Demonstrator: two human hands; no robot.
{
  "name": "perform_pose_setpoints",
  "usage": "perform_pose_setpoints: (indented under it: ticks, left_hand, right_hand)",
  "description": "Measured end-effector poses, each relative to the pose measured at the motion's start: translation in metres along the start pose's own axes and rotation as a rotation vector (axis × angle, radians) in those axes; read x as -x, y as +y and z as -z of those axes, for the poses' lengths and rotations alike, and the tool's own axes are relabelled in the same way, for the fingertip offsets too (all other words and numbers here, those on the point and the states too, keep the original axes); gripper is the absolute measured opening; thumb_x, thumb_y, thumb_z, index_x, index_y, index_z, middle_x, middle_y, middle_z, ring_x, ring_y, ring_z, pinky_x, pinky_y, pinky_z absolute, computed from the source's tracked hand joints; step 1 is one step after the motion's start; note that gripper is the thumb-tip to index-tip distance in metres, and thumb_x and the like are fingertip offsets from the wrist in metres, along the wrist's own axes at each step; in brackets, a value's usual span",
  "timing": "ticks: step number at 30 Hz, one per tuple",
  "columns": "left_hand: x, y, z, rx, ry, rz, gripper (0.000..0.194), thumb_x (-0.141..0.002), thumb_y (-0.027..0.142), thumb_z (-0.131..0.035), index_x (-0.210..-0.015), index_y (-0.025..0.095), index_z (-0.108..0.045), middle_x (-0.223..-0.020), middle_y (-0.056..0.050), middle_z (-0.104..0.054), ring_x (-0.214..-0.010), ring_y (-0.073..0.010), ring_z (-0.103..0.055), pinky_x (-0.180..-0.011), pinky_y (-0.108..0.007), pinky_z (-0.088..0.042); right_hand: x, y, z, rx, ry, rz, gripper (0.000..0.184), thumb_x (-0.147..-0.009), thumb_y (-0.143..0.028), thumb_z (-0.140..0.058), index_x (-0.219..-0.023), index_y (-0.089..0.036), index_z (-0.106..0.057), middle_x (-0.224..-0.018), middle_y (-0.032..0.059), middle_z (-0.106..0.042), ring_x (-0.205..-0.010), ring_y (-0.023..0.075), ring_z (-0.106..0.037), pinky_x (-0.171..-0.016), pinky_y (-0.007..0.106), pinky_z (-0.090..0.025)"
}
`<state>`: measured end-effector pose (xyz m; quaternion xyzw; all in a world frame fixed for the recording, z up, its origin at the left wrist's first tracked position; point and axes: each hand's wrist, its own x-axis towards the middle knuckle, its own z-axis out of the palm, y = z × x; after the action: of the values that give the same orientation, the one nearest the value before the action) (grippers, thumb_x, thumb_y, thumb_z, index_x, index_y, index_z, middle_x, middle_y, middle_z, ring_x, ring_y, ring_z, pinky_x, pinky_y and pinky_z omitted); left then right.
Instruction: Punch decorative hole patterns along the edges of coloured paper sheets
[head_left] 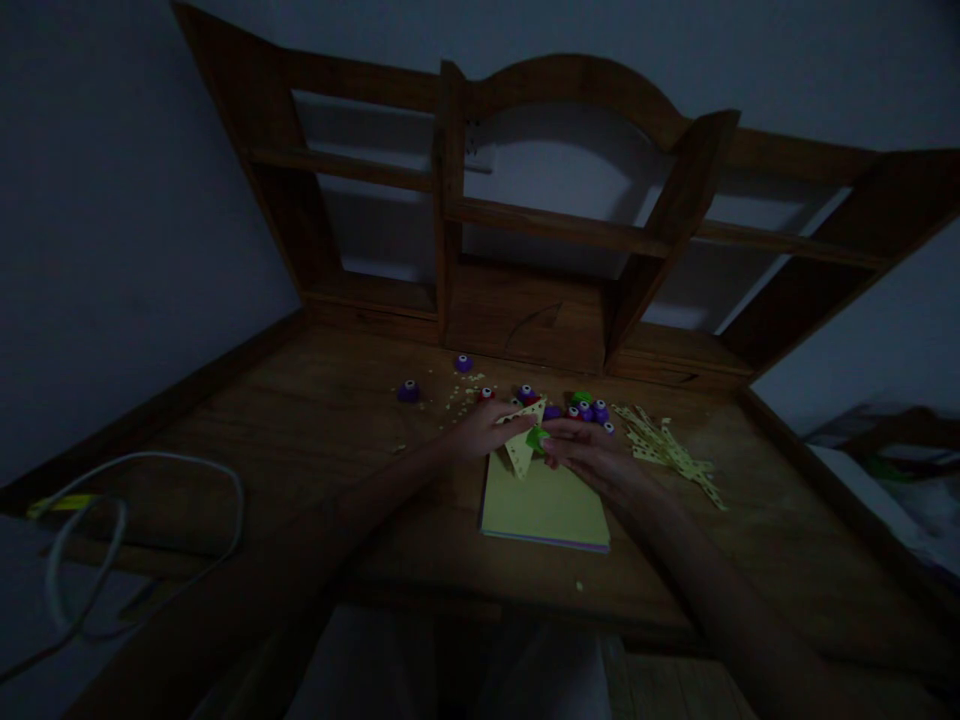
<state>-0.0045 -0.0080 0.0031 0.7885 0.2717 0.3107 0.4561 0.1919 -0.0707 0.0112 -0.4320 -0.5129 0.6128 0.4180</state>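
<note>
My left hand (487, 430) pinches a piece of pale yellow paper (519, 456) with small holes punched along its edges. My right hand (589, 452) is closed round a small bright green craft punch (536, 438), which sits at the paper's right edge. Both hands are above a stack of yellow paper (544, 505) lying on the wooden desk. Just behind the hands stand several small purple, red and green punches, among them a purple punch (599, 411) and a red punch (486, 394). The dim light hides fine detail of the fingers.
Punched paper strips (667, 450) lie heaped to the right. Tiny paper bits (459, 400) are scattered at the left, near two purple punches (409, 391). A wooden shelf unit (555, 235) rises at the back. A white cable (150, 456) loops over the left front edge.
</note>
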Motion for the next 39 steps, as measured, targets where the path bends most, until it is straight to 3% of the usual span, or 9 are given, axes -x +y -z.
perform_pose_setpoints:
  ticks: [5,11,20,26,34,39]
  left_hand:
    - [0.0,0.005,0.006,0.01,0.057,-0.035,0.038,-0.088,0.047,-0.049,-0.072,0.014,-0.058,-0.067,0.002,-0.049,-0.065,-0.0121,-0.046,-0.059,-0.022,-0.035]
    - [0.0,0.003,0.007,0.05,0.028,-0.035,0.033,-0.086,0.042,-0.053,-0.088,0.012,-0.065,-0.08,-0.003,-0.061,-0.074,-0.0162,-0.055,-0.065,-0.024,-0.041]
    - [0.002,0.01,0.008,-0.064,-0.022,-0.085,0.033,-0.089,0.041,-0.049,-0.086,0.013,-0.066,-0.074,-0.002,-0.06,-0.067,-0.0142,-0.052,-0.062,-0.022,-0.039]
    - [0.001,0.003,0.005,-0.049,-0.054,-0.079,0.034,-0.091,0.041,-0.046,-0.093,0.013,-0.063,-0.08,-0.002,-0.06,-0.073,-0.0149,-0.053,-0.066,-0.022,-0.041]
    - [0.001,-0.003,0.004,-0.049,-0.051,-0.085,0.034,-0.092,0.044,-0.045,-0.088,0.014,-0.062,-0.079,-0.001,-0.059,-0.073,-0.014,-0.052,-0.066,-0.022,-0.04]
    - [0.001,-0.002,0.004,-0.001,-0.054,-0.087,0.034,-0.091,0.044,-0.047,-0.088,0.014,-0.063,-0.079,-0.001,-0.059,-0.072,-0.0136,-0.052,-0.065,-0.021,-0.04]
  right_hand:
    - [-0.001,0.002,0.001,-0.022,0.046,0.052,0.028,-0.065,-0.027,-0.082,-0.092,-0.022,-0.074,-0.084,0.0015,-0.069,-0.066,0.0107,-0.057,-0.062,0.024,-0.043]
    - [0.002,0.0,0.003,-0.031,0.102,0.058,0.031,-0.065,-0.026,-0.081,-0.095,-0.021,-0.073,-0.083,0.0016,-0.069,-0.068,0.0123,-0.059,-0.062,0.024,-0.044]
    - [-0.002,0.003,0.0,0.063,0.141,0.058,0.029,-0.058,-0.027,-0.085,-0.083,-0.019,-0.072,-0.076,-0.0001,-0.066,-0.063,0.0116,-0.055,-0.059,0.025,-0.042]
    - [0.0,0.004,0.003,0.148,0.143,0.025,0.029,-0.062,-0.033,-0.083,-0.085,-0.018,-0.071,-0.074,-0.0013,-0.066,-0.061,0.0111,-0.054,-0.058,0.024,-0.039]
    - [0.004,-0.002,-0.007,0.032,0.106,0.046,0.031,-0.065,-0.034,-0.081,-0.092,-0.02,-0.071,-0.084,0.0008,-0.07,-0.069,0.0136,-0.062,-0.068,0.025,-0.046]
    - [0.002,-0.002,-0.006,-0.024,0.122,-0.001,0.029,-0.062,-0.031,-0.084,-0.085,-0.019,-0.072,-0.081,0.0011,-0.071,-0.069,0.0141,-0.064,-0.068,0.025,-0.049]
